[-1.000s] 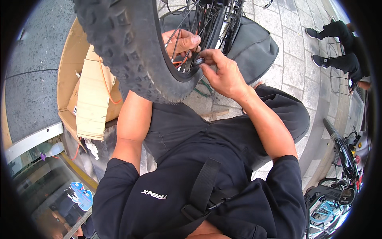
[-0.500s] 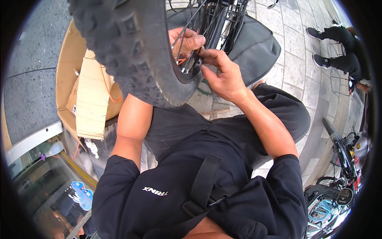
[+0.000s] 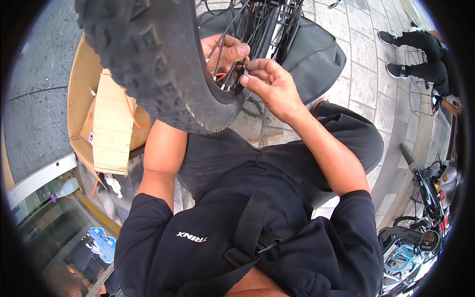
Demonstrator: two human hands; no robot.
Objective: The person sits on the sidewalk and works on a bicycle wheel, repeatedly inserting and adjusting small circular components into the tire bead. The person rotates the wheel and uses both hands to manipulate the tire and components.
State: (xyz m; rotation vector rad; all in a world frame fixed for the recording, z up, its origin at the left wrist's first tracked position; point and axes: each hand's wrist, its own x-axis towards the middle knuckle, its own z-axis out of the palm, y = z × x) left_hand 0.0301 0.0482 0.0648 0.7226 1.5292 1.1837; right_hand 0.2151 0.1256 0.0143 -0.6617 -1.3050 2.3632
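A bicycle wheel with a knobby black tyre [image 3: 143, 59] stands upright before me, its spokes [image 3: 225, 47] and black rim [image 3: 228, 96] facing right. My left arm passes behind the tyre, and my left hand [image 3: 223, 52] shows among the spokes with thumb and fingers curled together. From the right, my right hand [image 3: 274, 91] meets it at the inner side of the rim, thumb and forefinger pinched on something small. What either hand holds is too small or hidden to name. An orange strip [image 3: 220, 76] shows between the spokes just below my left hand.
An open cardboard box [image 3: 111, 123] with an orange cord stands left of the tyre. Beyond the wheel lies a dark grey bag or cover [image 3: 316, 57] on the paving. A green-handled tool [image 3: 255, 106] lies below my right hand. Parked bicycles [image 3: 408, 242] and a person's legs [image 3: 420, 57] are at right.
The wheel and both hands have shifted slightly left. My right thumb has moved closer to the rim, and more of the green-handled tool shows.
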